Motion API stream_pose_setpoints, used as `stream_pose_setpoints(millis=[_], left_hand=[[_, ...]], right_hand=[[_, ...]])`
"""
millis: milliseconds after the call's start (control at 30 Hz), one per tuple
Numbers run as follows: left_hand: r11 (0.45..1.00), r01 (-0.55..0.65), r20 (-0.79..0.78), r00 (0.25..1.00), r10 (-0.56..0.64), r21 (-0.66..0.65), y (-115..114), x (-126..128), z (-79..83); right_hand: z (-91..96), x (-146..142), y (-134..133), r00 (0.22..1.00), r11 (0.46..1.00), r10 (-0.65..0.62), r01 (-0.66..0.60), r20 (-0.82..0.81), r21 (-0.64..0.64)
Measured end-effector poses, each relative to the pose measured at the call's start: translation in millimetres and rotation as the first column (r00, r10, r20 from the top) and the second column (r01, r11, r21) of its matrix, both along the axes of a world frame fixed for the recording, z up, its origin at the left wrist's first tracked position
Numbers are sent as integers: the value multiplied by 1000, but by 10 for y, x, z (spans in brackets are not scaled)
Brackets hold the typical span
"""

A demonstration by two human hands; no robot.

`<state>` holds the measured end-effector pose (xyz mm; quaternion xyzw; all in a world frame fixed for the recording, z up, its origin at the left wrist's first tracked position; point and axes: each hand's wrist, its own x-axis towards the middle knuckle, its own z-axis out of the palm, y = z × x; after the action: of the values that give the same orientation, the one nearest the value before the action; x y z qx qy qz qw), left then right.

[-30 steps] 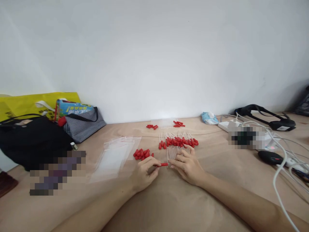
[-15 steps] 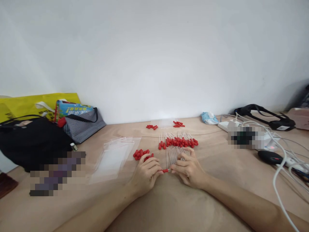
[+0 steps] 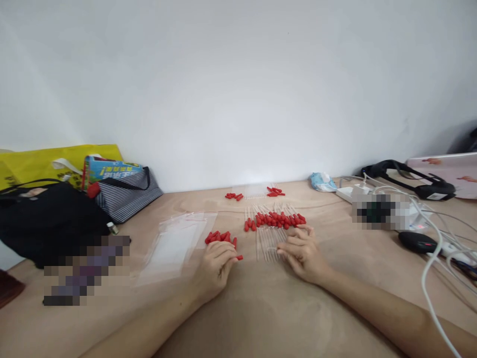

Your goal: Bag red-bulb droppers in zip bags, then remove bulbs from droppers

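My left hand [image 3: 218, 261] is closed, with a red rubber dropper bulb [image 3: 239, 257] pinched between thumb and finger. Right beside its fingers lies a pile of loose red bulbs [image 3: 219, 236]. My right hand [image 3: 303, 253] pinches a thin clear glass tube [image 3: 272, 249] that points left, over a row of bare glass tubes [image 3: 264, 238] on the table. Just beyond that row, droppers with red bulbs [image 3: 276, 219] lie side by side, their clear tubes pointing toward the wall.
Clear zip bags [image 3: 175, 246] lie flat on the left. Several loose red bulbs [image 3: 234, 196] rest near the wall beside a clear bag. Bags [image 3: 128, 191] crowd the left end. A tissue pack [image 3: 322, 182], a black headset [image 3: 410, 181] and white cables [image 3: 427, 278] occupy the right.
The hands have parted: the left drew back leftward with the red bulb, the right moved slightly right and up with the tube. Earlier, bulb and tube met end to end between the fingers.
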<state>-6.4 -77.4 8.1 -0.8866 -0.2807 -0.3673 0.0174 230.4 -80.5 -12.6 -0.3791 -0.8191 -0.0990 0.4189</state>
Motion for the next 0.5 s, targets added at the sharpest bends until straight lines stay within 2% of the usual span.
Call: stream_pose_setpoints(millis=[100,200,333,433,500], left_hand=[[998,-58,74,995,59,-24,23,-51,26],[973,-213,169,960,225,-83,119,-113,101],[862,-420,202,852,482,-284,352,-319,195],[763,-486,217,764,608,-427,494,-492,189],[714,-511,195,731,654,-479,541,-564,158]], right_hand=[[-27,33,36,985,987,-154,150,-74,-59],[-68,18,87,964,968,-242,232,-110,-94],[-108,-4,163,951,950,-297,285,-85,-128],[-103,-27,201,955,953,-286,276,-76,-123],[-87,-50,210,956,957,-281,272,-84,-104]])
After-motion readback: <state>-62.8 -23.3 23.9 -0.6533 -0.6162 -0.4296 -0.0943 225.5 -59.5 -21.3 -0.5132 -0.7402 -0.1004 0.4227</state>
